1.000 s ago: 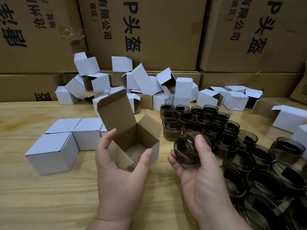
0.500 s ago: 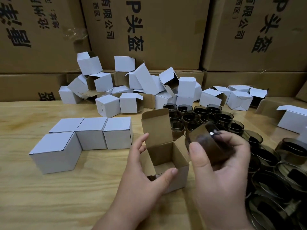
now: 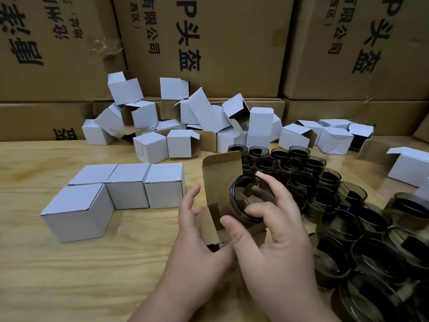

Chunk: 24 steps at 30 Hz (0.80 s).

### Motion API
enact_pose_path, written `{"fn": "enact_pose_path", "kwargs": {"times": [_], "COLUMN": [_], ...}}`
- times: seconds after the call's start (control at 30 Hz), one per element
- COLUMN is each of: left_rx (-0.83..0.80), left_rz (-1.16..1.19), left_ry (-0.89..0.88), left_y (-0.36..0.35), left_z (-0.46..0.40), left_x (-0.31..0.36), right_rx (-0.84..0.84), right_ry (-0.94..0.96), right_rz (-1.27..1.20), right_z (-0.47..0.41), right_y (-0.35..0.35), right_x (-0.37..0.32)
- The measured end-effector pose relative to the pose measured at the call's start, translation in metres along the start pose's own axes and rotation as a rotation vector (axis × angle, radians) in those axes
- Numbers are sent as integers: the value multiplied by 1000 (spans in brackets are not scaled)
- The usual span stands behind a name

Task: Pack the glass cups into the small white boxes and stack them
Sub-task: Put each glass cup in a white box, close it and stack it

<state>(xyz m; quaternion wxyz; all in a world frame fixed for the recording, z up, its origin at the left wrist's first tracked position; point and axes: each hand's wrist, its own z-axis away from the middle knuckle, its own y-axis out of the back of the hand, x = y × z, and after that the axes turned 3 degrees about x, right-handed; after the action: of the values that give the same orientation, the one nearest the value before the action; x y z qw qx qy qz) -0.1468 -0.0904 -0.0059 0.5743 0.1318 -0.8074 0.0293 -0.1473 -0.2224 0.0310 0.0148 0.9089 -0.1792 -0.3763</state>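
Glass cup (image 3: 251, 199) is sitting at the mouth of the open box (image 3: 220, 196), tilted, rim facing the camera, base going in first. Right hand (image 3: 276, 240) is grasping it w/ thumb at the near rim and fingers curled over the far side. Left hand (image 3: 197, 231) is steadying the box from 9 o'clock: thumb hooked on the near corner, fingers loosely spread beside the side flap, palm partly hidden, so can't tell how firm that hold is. Lid flap is standing upright at 12 o'clock behind the cup.

Further out, closed boxes (image 3: 130, 189) are sitting in an L-shaped group at 9 to 10 o'clock, empty boxes (image 3: 185, 122) are piled at 12, more cups (image 3: 348, 212) are crowding 3 to 5 o'clock, all on the wooden table (image 3: 46, 275).

Risks, IMO: fit looks snug, so a tilted entry could catch the cup on a side flap and crumple it inward. Box is light; pushing w/o a firm left-hand hold could slide or tip it. Right elbow is close to the packed cups, so a wide swing could knock them together.
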Motion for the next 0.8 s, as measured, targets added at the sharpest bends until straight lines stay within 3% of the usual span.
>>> {"fn": "enact_pose_path", "kwargs": {"times": [0.8], "left_rx": [41], "left_rz": [-74], "left_ry": [19], "left_y": [-1], "left_z": [0], "left_x": [-2], "right_rx": [-285], "right_ry": [-191], "right_rz": [245], "right_z": [1], "right_y": [1], "right_x": [11]}}
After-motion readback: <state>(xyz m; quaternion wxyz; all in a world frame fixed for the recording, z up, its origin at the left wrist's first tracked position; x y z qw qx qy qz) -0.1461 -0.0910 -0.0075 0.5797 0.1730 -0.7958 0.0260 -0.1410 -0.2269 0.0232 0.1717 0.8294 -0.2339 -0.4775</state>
